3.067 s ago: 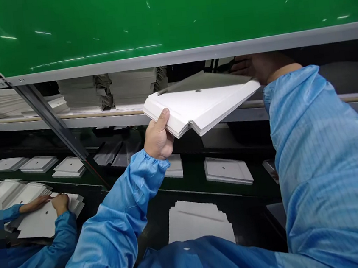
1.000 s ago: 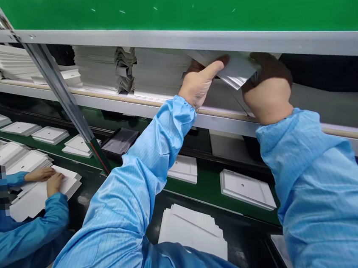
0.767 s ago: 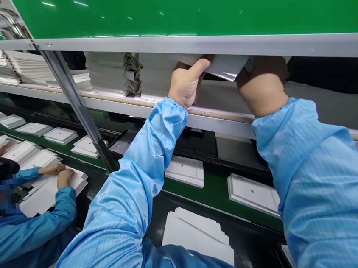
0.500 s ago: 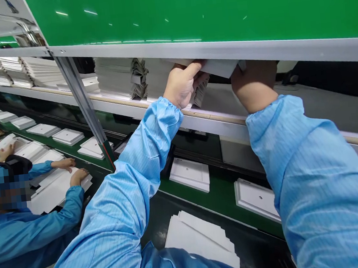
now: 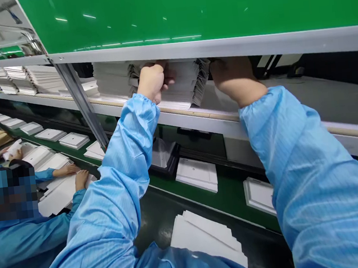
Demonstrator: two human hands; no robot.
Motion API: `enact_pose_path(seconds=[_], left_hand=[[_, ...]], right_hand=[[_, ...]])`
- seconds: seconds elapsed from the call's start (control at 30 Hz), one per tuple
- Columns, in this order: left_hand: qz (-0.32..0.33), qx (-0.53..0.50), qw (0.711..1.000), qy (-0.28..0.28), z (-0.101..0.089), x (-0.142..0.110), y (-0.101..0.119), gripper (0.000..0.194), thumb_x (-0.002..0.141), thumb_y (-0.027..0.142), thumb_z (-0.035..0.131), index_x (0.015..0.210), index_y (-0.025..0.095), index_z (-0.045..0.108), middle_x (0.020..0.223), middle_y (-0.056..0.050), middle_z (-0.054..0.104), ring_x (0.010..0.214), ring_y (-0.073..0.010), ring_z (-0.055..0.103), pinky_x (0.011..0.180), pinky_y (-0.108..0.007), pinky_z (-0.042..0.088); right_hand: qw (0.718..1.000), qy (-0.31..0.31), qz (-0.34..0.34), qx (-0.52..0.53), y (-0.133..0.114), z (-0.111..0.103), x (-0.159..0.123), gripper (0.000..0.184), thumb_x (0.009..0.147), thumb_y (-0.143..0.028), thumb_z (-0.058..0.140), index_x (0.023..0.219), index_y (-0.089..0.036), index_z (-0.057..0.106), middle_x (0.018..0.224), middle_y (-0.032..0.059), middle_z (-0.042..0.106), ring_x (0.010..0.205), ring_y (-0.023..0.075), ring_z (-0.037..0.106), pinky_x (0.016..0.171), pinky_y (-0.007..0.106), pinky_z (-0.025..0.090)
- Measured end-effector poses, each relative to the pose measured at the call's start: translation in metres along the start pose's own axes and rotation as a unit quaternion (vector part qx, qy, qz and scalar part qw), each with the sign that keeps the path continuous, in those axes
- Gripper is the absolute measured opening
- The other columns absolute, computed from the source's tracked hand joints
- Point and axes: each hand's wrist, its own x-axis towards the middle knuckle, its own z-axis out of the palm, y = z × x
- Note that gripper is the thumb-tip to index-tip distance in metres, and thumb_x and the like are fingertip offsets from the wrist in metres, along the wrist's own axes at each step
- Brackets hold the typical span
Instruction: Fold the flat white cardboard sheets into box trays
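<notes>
My left hand (image 5: 153, 80) is at the shelf, fingers curled against the near left part of a stack of folded white card sheets (image 5: 181, 82). Whether it grips any of them I cannot make out. Beyond that stack's right end reaches my right hand (image 5: 232, 75), its fingers hidden in shadow behind the upper rail. A second white stack (image 5: 112, 79) stands just left of my left hand. Below my arms, several overlapping flat white sheets (image 5: 205, 237) lie on the dark work surface in front of me.
A green panel (image 5: 185, 12) and metal rail (image 5: 208, 47) hang above the shelf edge (image 5: 209, 116). White box-like trays (image 5: 198, 174) sit on the green conveyor (image 5: 232, 196), near a black tray (image 5: 163, 154). A metal post (image 5: 80, 104) stands left; a co-worker (image 5: 58, 232) handles white sheets there.
Both my hands have shifted left along the shelf. The white sheet that was between them no longer shows, and the stack's front is more exposed. The conveyor trays appear slightly further right.
</notes>
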Motion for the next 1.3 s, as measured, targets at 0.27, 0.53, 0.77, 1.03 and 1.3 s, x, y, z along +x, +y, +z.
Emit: enact_pose_path(seconds=[0.27,0.53,0.77,1.03,1.3], left_hand=[[-0.018,0.015,0.977,-0.212,-0.025,-0.118,-0.045,0.062,0.089,0.076,0.051,0.071,0.017,0.055,0.058,0.000,0.060,0.047,-0.0072,0.051,0.048,-0.019,0.037],[-0.310,0.184,0.784,-0.505,0.026,-0.365,-0.230,0.052,0.088,0.068,0.050,0.068,0.021,0.056,0.067,-0.002,0.069,0.057,-0.0146,0.062,0.061,-0.029,0.053],[-0.333,0.290,0.699,-0.563,0.079,-0.486,-0.294,0.025,0.094,0.037,0.051,0.106,0.022,0.067,0.108,-0.008,0.071,0.109,-0.0246,0.066,0.099,-0.037,0.052],[-0.233,0.416,0.771,-0.421,0.128,-0.497,-0.339,0.071,0.086,0.051,0.069,0.146,0.019,0.047,0.145,-0.019,0.048,0.139,-0.0352,0.045,0.118,-0.047,0.036],[0.056,0.410,0.818,-0.399,0.190,-0.455,-0.373,0.070,0.088,0.052,0.069,0.150,0.025,0.050,0.160,-0.013,0.039,0.148,-0.0348,0.034,0.122,-0.048,0.029]], right_hand=[[0.934,-0.063,-0.248,0.251,-0.019,0.021,-0.306,0.043,0.092,-0.015,0.051,0.130,-0.028,0.063,0.118,0.0069,0.074,0.111,0.0228,0.068,0.096,0.043,0.058],[0.901,-0.321,0.267,0.117,-0.009,0.080,-0.641,0.042,0.093,-0.025,0.041,0.110,-0.028,0.079,0.109,0.0120,0.077,0.100,0.0294,0.074,0.090,0.047,0.063],[0.811,-0.387,0.437,-0.041,0.020,0.061,-0.694,0.050,0.095,-0.028,0.045,0.139,-0.012,0.063,0.143,0.0201,0.058,0.132,0.0329,0.052,0.112,0.049,0.043],[0.867,-0.402,0.289,-0.064,0.068,0.095,-0.718,0.053,0.097,-0.044,0.048,0.141,-0.018,0.061,0.154,0.0188,0.048,0.140,0.0359,0.040,0.113,0.052,0.032],[0.926,-0.333,0.167,-0.060,0.096,0.101,-0.762,0.051,0.100,-0.049,0.047,0.142,-0.024,0.062,0.154,0.0165,0.049,0.140,0.0368,0.038,0.111,0.051,0.029]])
